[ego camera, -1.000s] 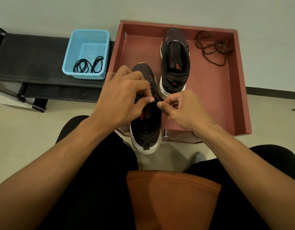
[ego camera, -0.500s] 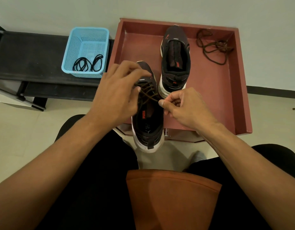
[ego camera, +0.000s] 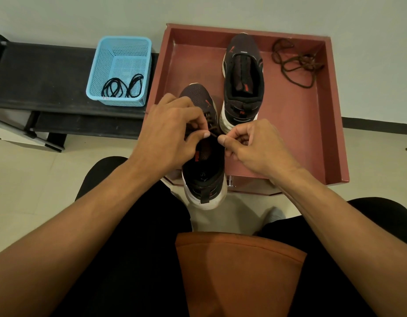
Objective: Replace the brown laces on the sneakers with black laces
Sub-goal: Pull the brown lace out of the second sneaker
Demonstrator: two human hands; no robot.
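**Brown lace pinched by both hands over the near sneaker**

The left hand is held over the forward part of the near sneaker, its fingers curled and the brown lace pinched between thumb and forefinger. The right hand is set just beside it on the sneaker's right side, fingers likewise curled, with the same lace nipped at the thumb tip. A short stretch of lace is seen drawn between the two thumbs, above the crossed rows at the eyelets.

The near sneaker is laid with its long axis running straight away from the person. Its toe is pointed toward the wall and its heel toward the person, and the heel is carried out past the near edge of the red-brown tray.

The far sneaker is stood inside the tray, just to the right and further back. It is aligned nearly parallel, toe also to the wall, with its tongue exposed. Its heel is placed close to the near sneaker's toe.

A loose brown lace is heaped in the tray's far right corner, well apart from both sneakers.

To the left of the tray, a blue basket is set on a black counter, and coiled black laces are held in its near end.
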